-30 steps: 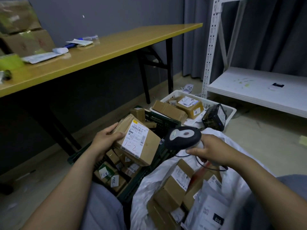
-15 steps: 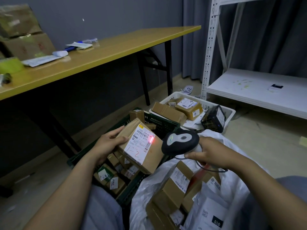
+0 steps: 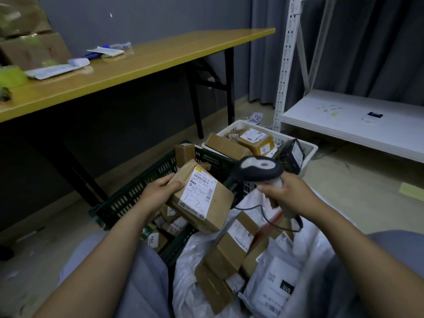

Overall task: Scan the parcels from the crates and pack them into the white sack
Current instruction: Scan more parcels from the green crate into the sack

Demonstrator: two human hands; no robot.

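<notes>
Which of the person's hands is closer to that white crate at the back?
Right. The right hand, gripping the scanner, sits just in front of the white crate. The left hand holds a parcel over the dark green crate, farther off.

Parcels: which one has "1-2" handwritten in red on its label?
The brown box held in the left hand above the green crate, label up. It is the only parcel off the piles, in front of the scanner.

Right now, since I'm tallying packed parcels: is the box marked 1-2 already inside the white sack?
No, the left hand holds the box above the green crate.
</notes>
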